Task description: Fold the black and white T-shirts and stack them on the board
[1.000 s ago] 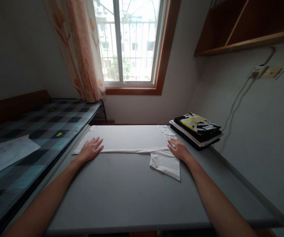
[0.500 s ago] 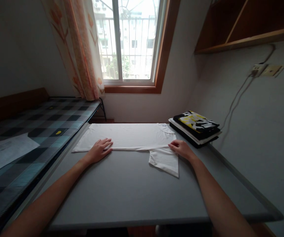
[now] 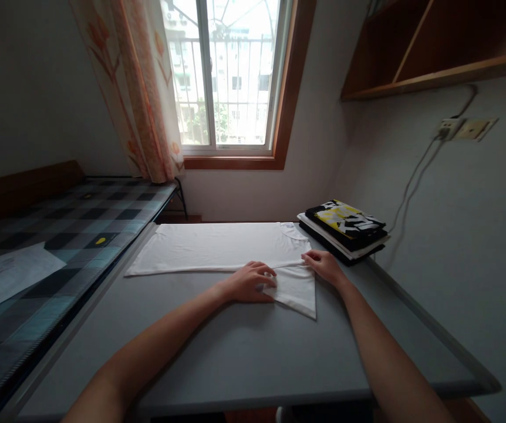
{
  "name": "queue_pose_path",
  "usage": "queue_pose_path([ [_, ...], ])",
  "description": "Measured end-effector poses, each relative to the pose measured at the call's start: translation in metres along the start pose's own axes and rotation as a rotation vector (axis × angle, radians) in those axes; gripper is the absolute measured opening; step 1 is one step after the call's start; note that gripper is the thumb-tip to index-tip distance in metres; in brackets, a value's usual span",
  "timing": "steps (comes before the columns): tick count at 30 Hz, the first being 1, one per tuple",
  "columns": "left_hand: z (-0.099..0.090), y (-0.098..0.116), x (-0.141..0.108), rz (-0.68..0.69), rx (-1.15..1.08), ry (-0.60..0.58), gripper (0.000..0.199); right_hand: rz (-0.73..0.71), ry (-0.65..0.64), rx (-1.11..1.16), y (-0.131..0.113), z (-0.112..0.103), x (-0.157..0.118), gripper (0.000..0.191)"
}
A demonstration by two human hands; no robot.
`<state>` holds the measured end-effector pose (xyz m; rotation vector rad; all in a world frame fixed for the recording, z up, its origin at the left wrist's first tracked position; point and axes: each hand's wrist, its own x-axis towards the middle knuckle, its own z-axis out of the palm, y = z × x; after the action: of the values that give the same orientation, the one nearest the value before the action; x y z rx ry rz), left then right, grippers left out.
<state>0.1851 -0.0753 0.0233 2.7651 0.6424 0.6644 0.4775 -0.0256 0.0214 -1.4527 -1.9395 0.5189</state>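
Note:
A white T-shirt (image 3: 218,247) lies folded lengthwise across the far part of the grey table (image 3: 218,346), its collar toward the right. One sleeve sticks out from it toward me, over the bare tabletop. My left hand (image 3: 253,282) is at the left edge of that sleeve, fingers spread and curved, the thumb below. At the shoulder end, my right hand (image 3: 323,265) pinches the shirt's fabric between thumb and fingertips, where the sleeve meets the body.
Beyond my right hand sits a stack of folded clothes (image 3: 345,229), a black, yellow and white one on top. Left of the table is a bed with a checked mattress (image 3: 116,205) and a sheet of paper (image 3: 10,273). A wooden shelf (image 3: 438,73) hangs at upper right.
My left hand has moved right, from the shirt's lower left edge to the sleeve. My right hand stays at the shoulder. The view has shifted slightly.

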Motion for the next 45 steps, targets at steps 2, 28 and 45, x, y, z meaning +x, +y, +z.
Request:
queue_pose_path([
  [2, 0.002, 0.001, 0.003, -0.010, 0.020, 0.005, 0.023, -0.003, -0.053, 0.054, -0.001, -0.004, 0.000, 0.042],
  [28, 0.018, -0.003, 0.020, -0.631, -0.854, 0.283, 0.045, 0.164, -0.779, 0.216, -0.037, -0.032, -0.024, 0.063],
  [45, -0.016, -0.006, 0.021, -0.352, -0.423, 0.168, 0.014, -0.132, -0.597, 0.005, -0.037, -0.028, -0.006, 0.023],
])
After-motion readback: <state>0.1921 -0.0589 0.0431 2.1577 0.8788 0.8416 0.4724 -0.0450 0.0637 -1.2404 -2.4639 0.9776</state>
